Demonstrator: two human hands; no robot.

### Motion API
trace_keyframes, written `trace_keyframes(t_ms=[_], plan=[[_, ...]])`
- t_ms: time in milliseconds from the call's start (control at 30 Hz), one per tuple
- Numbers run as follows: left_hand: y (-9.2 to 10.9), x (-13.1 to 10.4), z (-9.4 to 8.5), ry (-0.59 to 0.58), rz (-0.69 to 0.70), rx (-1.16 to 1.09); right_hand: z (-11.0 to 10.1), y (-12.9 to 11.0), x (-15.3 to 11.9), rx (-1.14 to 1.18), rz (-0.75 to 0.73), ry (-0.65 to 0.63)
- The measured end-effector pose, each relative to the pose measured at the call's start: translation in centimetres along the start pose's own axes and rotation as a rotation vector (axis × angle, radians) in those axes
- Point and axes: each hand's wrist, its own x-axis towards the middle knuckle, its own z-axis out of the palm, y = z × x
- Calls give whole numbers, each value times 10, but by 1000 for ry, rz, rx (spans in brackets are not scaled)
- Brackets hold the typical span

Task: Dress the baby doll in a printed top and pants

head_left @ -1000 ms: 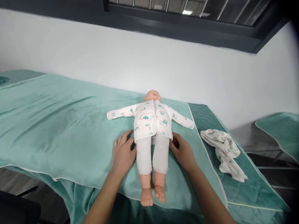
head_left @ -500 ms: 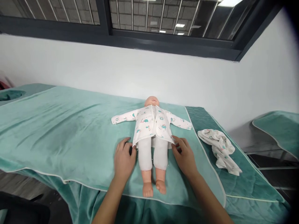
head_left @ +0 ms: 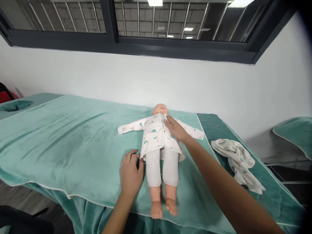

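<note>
A baby doll [head_left: 156, 177] lies on its back, head toward the wall, arms spread and bare feet toward me. It wears a white printed jacket [head_left: 152, 136] with teal figures, fastened at the lower front and parted at the neck. My left hand [head_left: 131, 170] rests on the blanket beside the jacket's lower left corner, fingers bent and apart, thumb close to the hem. Across the right side of the doll's chest lies my right hand [head_left: 175, 128], fingers stretched toward the collar. It covers part of the jacket front and shoulder.
A light green blanket [head_left: 85, 146] covers the bed under the doll. To the right, a crumpled white printed garment [head_left: 237, 162] lies on the darker green quilted cover [head_left: 220, 130]. Behind the bed stand a white wall [head_left: 97, 78] and a dark-framed window [head_left: 182, 48].
My right hand has moved from the jacket's lower right hem up to the chest near the collar. My left hand stays by the lower left hem. The view has shifted slightly.
</note>
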Motion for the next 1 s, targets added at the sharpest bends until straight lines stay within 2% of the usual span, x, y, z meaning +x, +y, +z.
trace_keyframes(t_ms=[133, 300, 367, 433, 500, 533, 600, 667, 800, 867, 1000], plan=[[-1, 1, 1, 2, 11, -8, 8, -9, 22, -40, -128, -101], [-2, 0, 3, 32, -13, -76, 2, -6, 8, 23, -89, -82], [-3, -2, 2, 35, -32, -140, -9, 5, -4, 151, -55, -18], [-4, -3, -1, 31, -82, -249, -22, 24, -19, 297, -9, 164], [-5, 1, -5, 17, -179, -403, -32, 48, -36, 393, 151, 334], [-6, 6, -7, 2, -241, -490, -35, 60, -44, 407, 263, 351], [-6, 24, -11, -49, -375, -660, -36, 80, -59, 447, 429, 325], [-4, 49, -10, -132, -490, -820, -32, 88, -68, 532, 493, 292], [3, 98, 7, -384, -530, -1234, -19, 78, -62, 837, 520, 64], [6, 112, 19, -405, -581, -1335, -14, 71, -53, 924, 525, -29], [9, 122, 37, -435, -698, -1444, -11, 70, -37, 928, 519, -104]])
